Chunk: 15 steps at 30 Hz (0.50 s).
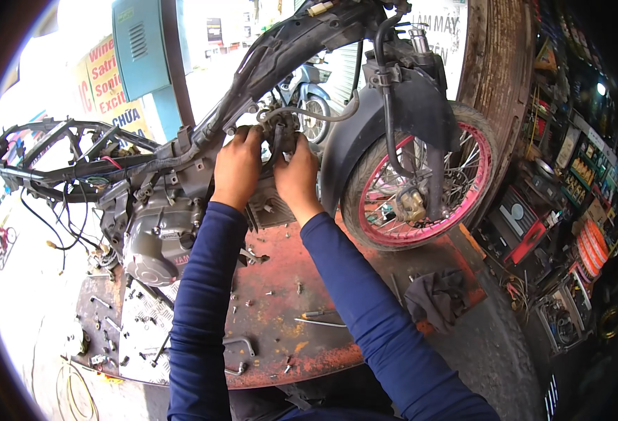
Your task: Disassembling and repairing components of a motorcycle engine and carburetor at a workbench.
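Observation:
A stripped motorcycle stands side-on, with a black frame (263,59) and grimy engine (156,235). My left hand (237,168) grips the left side of a dark metal component (279,126) with attached hoses, below the main frame beam. On the component's right side, my right hand (296,175) has its fingers curled around it, partly hidden behind the part. A pale hose (326,114) runs rightward from it toward the front fork. The front wheel (463,189) with a pink rim is just right of my hands.
Below lies a rusty red platform (274,330) with scattered bolts, tools and a dark rag (435,298). A blue metal cabinet (137,49) and another motorbike (316,105) stand behind. At the right are a wooden post (495,56) and cluttered tool trays (561,302).

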Available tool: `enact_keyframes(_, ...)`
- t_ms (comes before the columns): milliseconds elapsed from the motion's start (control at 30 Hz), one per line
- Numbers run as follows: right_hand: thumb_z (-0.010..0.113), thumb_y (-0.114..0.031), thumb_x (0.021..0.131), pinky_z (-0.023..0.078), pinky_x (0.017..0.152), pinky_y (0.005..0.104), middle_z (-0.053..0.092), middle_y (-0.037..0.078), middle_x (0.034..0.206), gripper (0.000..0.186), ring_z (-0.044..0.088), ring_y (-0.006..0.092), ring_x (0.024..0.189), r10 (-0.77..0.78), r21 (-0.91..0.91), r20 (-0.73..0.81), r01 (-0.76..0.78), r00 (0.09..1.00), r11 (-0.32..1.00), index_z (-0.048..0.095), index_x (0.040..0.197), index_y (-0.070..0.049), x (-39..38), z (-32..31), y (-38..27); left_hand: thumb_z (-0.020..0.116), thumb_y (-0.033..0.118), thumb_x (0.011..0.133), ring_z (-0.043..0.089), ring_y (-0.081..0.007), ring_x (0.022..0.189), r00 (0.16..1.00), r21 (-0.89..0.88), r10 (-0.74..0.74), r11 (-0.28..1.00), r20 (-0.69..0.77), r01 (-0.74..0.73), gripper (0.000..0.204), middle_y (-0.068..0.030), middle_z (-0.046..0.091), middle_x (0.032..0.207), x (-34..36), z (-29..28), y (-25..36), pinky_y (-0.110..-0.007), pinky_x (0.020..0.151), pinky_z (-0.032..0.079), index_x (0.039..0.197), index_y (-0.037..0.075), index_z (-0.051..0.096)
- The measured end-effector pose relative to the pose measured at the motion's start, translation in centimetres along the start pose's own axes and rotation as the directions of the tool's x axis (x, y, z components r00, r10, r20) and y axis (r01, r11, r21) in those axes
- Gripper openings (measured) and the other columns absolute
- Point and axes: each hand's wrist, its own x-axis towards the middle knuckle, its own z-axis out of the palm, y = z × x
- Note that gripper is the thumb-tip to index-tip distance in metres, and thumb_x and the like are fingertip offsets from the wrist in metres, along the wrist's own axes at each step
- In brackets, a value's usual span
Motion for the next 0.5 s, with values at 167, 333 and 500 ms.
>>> enact_keyframes(167, 0.065, -0.007, 0.081, 0.049, 0.072, 0.0468, 0.067, 0.023, 0.085, 0.023, 0.064, 0.0430, 0.084, 0.010, 0.030, 0.001, -0.010, 1.000, 0.999, 0.057, 0.100, 0.002, -0.12, 0.16, -0.46, 0.055, 0.003, 0.083, 0.066, -0.0360, 0.076, 0.995, -0.008, 0.079, 0.997, -0.069, -0.080, 0.029, -0.0163, 0.064, 0.099, -0.22, 0.17, -0.45, -0.045, 0.067, 0.055, 0.111, 0.007, 0.060)
enact_keyframes(333, 0.065, -0.007, 0.082, 0.049, 0.072, 0.0464, 0.067, 0.023, 0.084, 0.021, 0.065, 0.0427, 0.083, 0.004, 0.044, -0.005, -0.004, 1.000, 0.999, 0.057, 0.099, 0.002, 0.00, -0.05, -0.01, 0.055, 0.002, 0.082, 0.066, -0.0360, 0.076, 1.000, 0.015, 0.026, 1.000, -0.017, -0.026, 0.030, -0.0155, 0.064, 0.101, -0.03, -0.10, 0.09, -0.045, 0.068, 0.054, 0.111, 0.007, 0.061)
enact_keyframes(500, 0.071, -0.016, 0.080, 0.049, 0.071, 0.0454, 0.067, 0.022, 0.083, 0.029, 0.066, 0.0407, 0.082, 0.073, 0.069, 0.021, -0.074, 0.997, 0.995, 0.057, 0.098, 0.002, 0.10, 0.07, -0.10, 0.055, 0.002, 0.083, 0.066, -0.0365, 0.075, 0.996, -0.013, 0.075, 0.997, -0.057, -0.076, 0.030, -0.0164, 0.064, 0.099, -0.15, 0.21, -0.34, -0.046, 0.067, 0.054, 0.112, 0.007, 0.060)
